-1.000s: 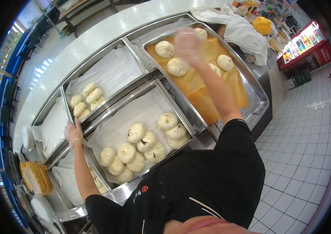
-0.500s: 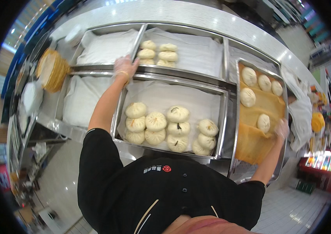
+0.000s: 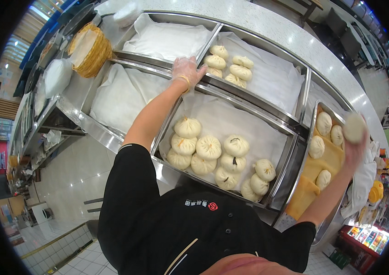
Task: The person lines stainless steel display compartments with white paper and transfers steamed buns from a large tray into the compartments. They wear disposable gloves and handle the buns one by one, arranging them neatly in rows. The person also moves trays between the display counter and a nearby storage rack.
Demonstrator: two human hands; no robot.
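Note:
My right hand [image 3: 355,151], blurred by motion, holds a pale steamed bun [image 3: 354,128] up over the far right corner of the narrow metal tray [image 3: 314,111]. Below it, several buns [image 3: 316,147] lie on that tray's orange-brown cloth [image 3: 314,170]. My left hand [image 3: 186,71], in a clear plastic glove, rests on the metal rims between the trays, fingers apart and nothing in it. Right in front of me, several pleated buns [image 3: 208,147] lie in stacked rows in a white-lined metal tray [image 3: 267,133], some with dark or orange marks on top.
Farther back, a lined compartment [image 3: 274,73] holds several more buns [image 3: 240,72]. White cloths [image 3: 123,94] line the left compartments. A round woven steamer stack [image 3: 91,50] and a white plastic bag [image 3: 57,78] stand at the left. A pale counter [image 3: 267,27] curves along the far side.
My right hand has gone from the narrow tray's right edge to its far corner and lifted a bun. My left hand stays on the rims. The whole view has turned.

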